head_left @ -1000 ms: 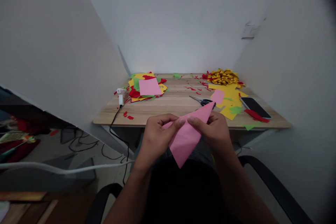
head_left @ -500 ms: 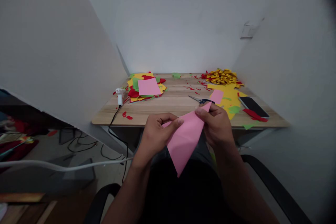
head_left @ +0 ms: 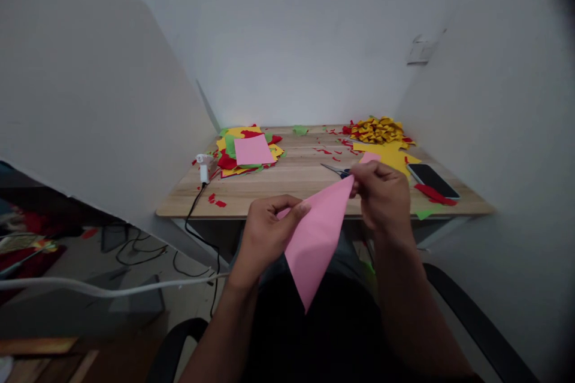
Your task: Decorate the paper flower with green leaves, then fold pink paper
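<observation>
A pink sheet of paper [head_left: 317,233] hangs between my hands above my lap, in front of the table edge, one corner pointing down. My left hand [head_left: 272,227] pinches its upper left part, thumb on top. At the sheet's upper right corner, my right hand [head_left: 381,191] is closed on the tip between thumb and fingers. Just beyond the right hand lie scissors [head_left: 336,170], blades to the left, their handles partly hidden by that hand. A smaller pink piece of paper [head_left: 371,157] shows behind the knuckles.
Coloured paper scraps with a pink square [head_left: 254,149] on top lie at the table's left. Far right sits a heap of folded yellow paper [head_left: 380,130]. A phone [head_left: 433,181] lies near the right edge. A white plug [head_left: 204,169] trails a black cable. Partitions [head_left: 103,84] flank the table.
My right hand has shifted right and slightly up, from the sheet's upper edge out to its corner tip. The left hand keeps its pinch in nearly the same place.
</observation>
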`<state>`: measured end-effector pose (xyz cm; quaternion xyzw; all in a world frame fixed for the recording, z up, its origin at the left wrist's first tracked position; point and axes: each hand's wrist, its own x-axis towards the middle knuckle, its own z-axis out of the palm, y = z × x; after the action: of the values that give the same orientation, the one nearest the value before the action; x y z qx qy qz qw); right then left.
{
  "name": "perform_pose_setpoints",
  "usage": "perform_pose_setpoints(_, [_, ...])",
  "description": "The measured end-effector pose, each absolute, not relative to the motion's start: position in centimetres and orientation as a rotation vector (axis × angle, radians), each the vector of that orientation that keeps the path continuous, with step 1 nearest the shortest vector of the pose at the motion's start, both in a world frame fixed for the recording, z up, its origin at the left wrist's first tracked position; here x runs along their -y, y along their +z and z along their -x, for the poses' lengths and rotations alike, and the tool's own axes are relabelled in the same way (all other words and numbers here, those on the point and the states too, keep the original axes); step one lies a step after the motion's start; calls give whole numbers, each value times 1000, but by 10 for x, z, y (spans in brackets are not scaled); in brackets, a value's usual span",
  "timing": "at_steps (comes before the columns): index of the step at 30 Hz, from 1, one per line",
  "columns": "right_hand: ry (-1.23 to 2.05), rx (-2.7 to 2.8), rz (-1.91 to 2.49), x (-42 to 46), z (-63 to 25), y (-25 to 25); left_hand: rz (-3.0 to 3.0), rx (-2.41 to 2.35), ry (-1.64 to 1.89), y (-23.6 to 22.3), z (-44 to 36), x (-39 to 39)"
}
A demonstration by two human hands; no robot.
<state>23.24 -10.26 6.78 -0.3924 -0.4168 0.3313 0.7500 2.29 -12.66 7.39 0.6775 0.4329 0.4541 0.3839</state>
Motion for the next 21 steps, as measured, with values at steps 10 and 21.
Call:
perform_pose_setpoints(10, [935,1128,862,124,-222,62,-1696,-1067,1227,76,-15,128])
perform_pose_setpoints(21, [740,1105,850,138,-204,69,-1724,-1023,1198,83,-10,137])
